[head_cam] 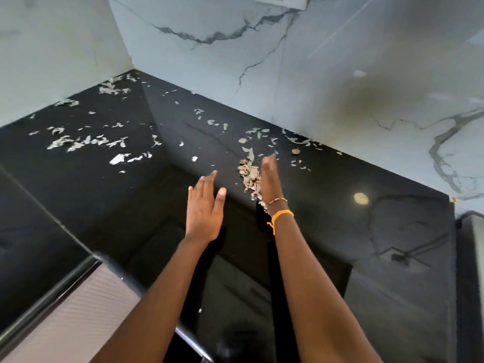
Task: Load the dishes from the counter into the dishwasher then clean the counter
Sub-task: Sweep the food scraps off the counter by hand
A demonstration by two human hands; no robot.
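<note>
I can read no writing anywhere; the white plate (pixel 281 1) at the top edge of the wall carries a small mark that is too blurred to make out.

My left hand (pixel 205 208) is over the black counter (pixel 327 231), fingers straight and close together, thumb spread aside, palm turned toward the right, holding nothing. My right hand (pixel 271 179) stands on its edge, fingers straight and together, its palm side against a small heap of dry scraps (pixel 248 175) that lies between the two hands, nearer the right one. I think the little-finger edge touches the counter, though the view is soft there. On the right wrist sit an orange band (pixel 282 216) and a thin beaded bracelet (pixel 275 201).

The scraps look thin, pale and papery, curled like peelings. More loose scraps (pixel 86 142) are scattered far left toward the corner, and others run along the foot of the marble wall (pixel 340 61), which is white with grey veins and a brownish smear. The counter is glossy black stone, mirroring the wall. At lower left a ribbed pinkish panel (pixel 78 318) shows below the counter's edge
</note>
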